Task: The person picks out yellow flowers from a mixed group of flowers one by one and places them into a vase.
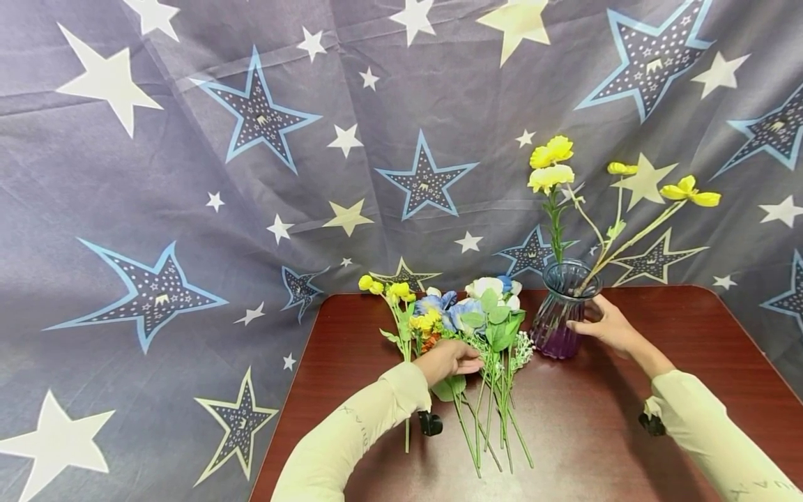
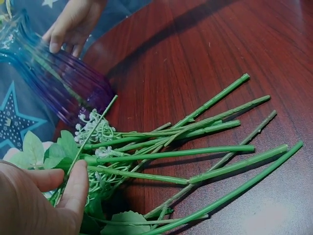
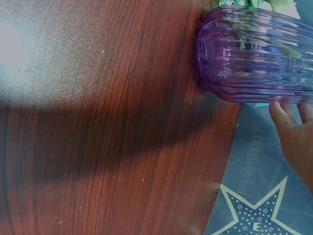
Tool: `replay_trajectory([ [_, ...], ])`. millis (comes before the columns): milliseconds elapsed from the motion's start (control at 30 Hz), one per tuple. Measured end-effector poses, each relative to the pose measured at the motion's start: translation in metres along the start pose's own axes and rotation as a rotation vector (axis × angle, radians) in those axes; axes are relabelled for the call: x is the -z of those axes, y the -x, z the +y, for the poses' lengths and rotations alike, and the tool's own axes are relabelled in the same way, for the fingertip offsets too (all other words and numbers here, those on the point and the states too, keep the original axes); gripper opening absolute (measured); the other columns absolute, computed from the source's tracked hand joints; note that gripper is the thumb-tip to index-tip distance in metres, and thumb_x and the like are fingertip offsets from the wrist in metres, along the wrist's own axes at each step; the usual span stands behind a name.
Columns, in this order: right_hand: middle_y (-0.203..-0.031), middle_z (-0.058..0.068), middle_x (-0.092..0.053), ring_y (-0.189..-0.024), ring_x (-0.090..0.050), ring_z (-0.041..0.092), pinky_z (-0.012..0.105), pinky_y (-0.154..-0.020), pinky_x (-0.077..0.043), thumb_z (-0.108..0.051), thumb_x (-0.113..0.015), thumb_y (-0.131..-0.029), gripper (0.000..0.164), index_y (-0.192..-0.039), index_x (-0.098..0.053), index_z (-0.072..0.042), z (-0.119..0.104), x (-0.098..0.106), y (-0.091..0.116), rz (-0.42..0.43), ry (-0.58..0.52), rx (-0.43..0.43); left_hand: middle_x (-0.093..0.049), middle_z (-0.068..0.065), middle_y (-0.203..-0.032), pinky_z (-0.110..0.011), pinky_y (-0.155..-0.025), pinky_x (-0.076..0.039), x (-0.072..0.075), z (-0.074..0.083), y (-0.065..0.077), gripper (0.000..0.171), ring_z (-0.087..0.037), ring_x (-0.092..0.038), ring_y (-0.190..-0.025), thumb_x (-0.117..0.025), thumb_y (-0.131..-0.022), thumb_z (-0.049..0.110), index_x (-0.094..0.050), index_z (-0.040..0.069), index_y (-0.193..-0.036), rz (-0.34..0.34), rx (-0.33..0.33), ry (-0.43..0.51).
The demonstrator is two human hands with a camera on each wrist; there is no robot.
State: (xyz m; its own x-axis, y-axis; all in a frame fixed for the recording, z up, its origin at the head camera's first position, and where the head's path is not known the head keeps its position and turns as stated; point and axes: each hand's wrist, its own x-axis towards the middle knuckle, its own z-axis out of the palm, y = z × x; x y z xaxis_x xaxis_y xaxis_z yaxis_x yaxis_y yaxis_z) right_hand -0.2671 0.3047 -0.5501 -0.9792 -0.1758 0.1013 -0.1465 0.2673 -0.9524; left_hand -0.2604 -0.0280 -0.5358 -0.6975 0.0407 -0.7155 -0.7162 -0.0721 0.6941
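Observation:
My left hand [image 1: 444, 361] is over a bunch of artificial flowers lying on the table, its thumb and finger pinching a thin green stem [image 2: 103, 117]. White and blue blooms [image 1: 465, 314], green leaves [image 1: 502, 328] and small white sprigs [image 1: 522, 348] surround it, and bare stems [image 1: 479, 425] point towards me. My right hand [image 1: 607, 326] holds the right side of a ribbed glass vase [image 1: 555, 341], blue above and purple below, standing upright. Inside the vase are a stem with ruffled yellow flowers [image 1: 552, 178] and a branching stem with yellow blooms [image 1: 686, 192].
A stem of small yellow flowers [image 1: 399, 293] lies left of the bunch. Orange petals [image 1: 430, 341] show beside my left hand. The reddish-brown table [image 1: 583, 432] ends at the back against a grey cloth [image 1: 301, 181] printed with stars.

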Motion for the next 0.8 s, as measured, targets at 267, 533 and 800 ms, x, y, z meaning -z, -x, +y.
replay_trajectory([
  [267, -0.112, -0.031, -0.054, -0.102, -0.057, -0.012, 0.014, -0.085, -0.052, -0.002, -0.075, -0.089, 0.074, -0.149, -0.033, 0.007, 0.0, 0.0, 0.001, 0.002, 0.001, 0.014, -0.073, -0.035, -0.095, -0.044, -0.073, -0.064, 0.003, -0.015, -0.057, 0.029, -0.04, -0.077, -0.086, -0.062, -0.099, 0.003, -0.061, -0.011, -0.124, 0.086, -0.053, 0.031],
  [533, -0.112, -0.026, -0.054, -0.101, -0.057, -0.011, 0.014, -0.084, -0.052, -0.003, -0.075, -0.089, 0.074, -0.149, -0.033, 0.005, 0.0, -0.002, 0.001, 0.005, 0.0, 0.0, -0.071, -0.035, -0.107, -0.038, -0.088, -0.061, 0.005, -0.003, -0.009, 0.029, -0.036, -0.076, -0.097, -0.059, -0.097, -0.005, -0.059, -0.018, -0.123, 0.087, -0.055, 0.005],
  [800, -0.111, -0.029, -0.056, -0.101, -0.059, -0.011, 0.014, -0.085, -0.053, -0.002, -0.076, -0.088, 0.074, -0.148, -0.033, 0.007, -0.001, -0.001, 0.0, 0.006, -0.02, 0.002, -0.068, -0.034, -0.114, -0.039, -0.087, -0.062, 0.009, 0.005, 0.008, 0.026, -0.037, -0.073, -0.104, -0.065, -0.094, -0.005, -0.063, -0.012, -0.12, 0.059, -0.061, 0.0],
])
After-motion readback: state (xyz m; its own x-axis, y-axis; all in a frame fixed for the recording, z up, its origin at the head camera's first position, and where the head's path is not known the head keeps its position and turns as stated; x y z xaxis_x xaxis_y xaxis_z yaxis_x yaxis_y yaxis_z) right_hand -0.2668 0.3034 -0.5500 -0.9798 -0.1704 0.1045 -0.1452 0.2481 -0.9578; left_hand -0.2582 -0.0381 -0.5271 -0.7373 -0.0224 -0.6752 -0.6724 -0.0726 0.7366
